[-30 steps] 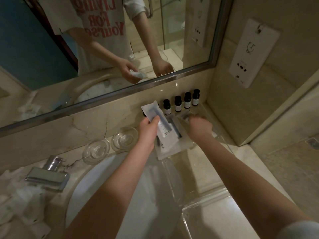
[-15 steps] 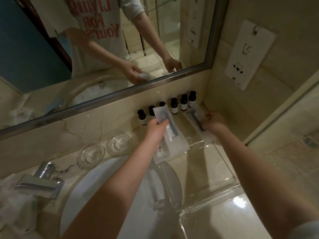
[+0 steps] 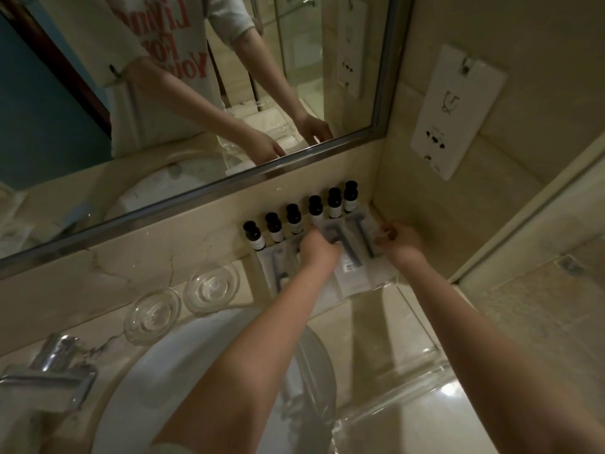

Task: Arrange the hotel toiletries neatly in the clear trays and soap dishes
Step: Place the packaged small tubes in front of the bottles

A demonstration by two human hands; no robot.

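Note:
Several small black-capped bottles (image 3: 296, 219) stand in a row against the wall under the mirror. In front of them, white toiletry packets lie side by side in a small clear tray (image 3: 388, 283). My left hand (image 3: 319, 250) rests fingers-down on the middle packet (image 3: 350, 268), gripping its far end. My right hand (image 3: 401, 240) pinches the edge of the right packet (image 3: 361, 232) near the corner wall. Another packet (image 3: 278, 270) lies to the left, partly hidden by my left arm. Two round glass soap dishes (image 3: 152, 314) (image 3: 211, 286) sit with nothing in them, left of the tray.
A larger clear tray (image 3: 425, 352) lies on the marble counter nearer to me, on the right. The white basin (image 3: 157, 388) is below my left arm and a chrome faucet (image 3: 49, 371) at the left. A wall socket plate (image 3: 455, 109) hangs at the right.
My left hand has brought its packets down from the air into the small tray. My right hand has moved right and laid its packet at the tray's right end.

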